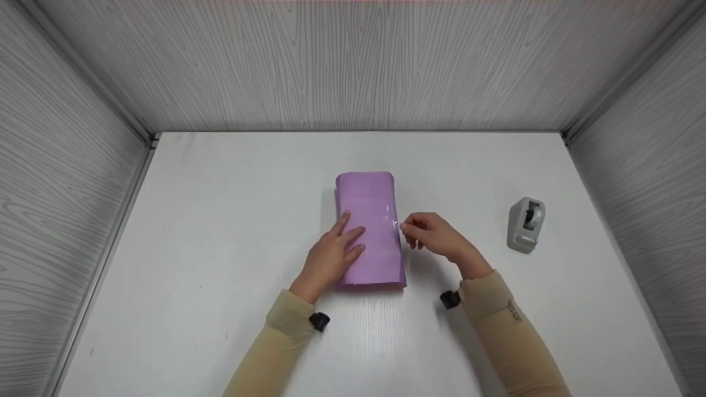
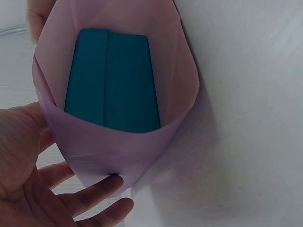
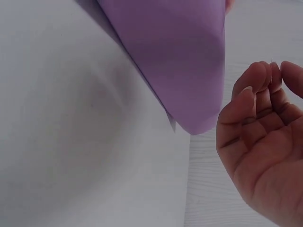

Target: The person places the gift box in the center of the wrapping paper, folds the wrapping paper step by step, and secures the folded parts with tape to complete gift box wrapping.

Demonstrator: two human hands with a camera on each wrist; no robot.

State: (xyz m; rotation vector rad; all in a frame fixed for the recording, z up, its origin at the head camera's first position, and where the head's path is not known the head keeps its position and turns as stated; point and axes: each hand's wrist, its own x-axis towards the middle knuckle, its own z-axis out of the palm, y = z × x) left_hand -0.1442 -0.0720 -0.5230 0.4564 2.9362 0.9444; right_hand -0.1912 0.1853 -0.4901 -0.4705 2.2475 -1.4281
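A purple sheet of wrapping paper (image 1: 369, 193) forms a sleeve on the table. Through its open near end, the left wrist view shows a teal box (image 2: 128, 80) inside. My left hand (image 1: 324, 258) rests on the left side of the paper, fingers spread flat over its top. Beside the right edge, my right hand (image 1: 437, 236) has curled fingers, with thumb and index finger close together at a small shiny bit of clear tape (image 1: 395, 223). In the right wrist view, a tiny clear sliver shows at those fingertips; most of the tape is hard to see.
A grey tape dispenser (image 1: 521, 226) with a roll in it stands on the right side of the white table (image 1: 220, 220). Grey wood-grain panels (image 1: 353, 66) enclose the table at the back and both sides.
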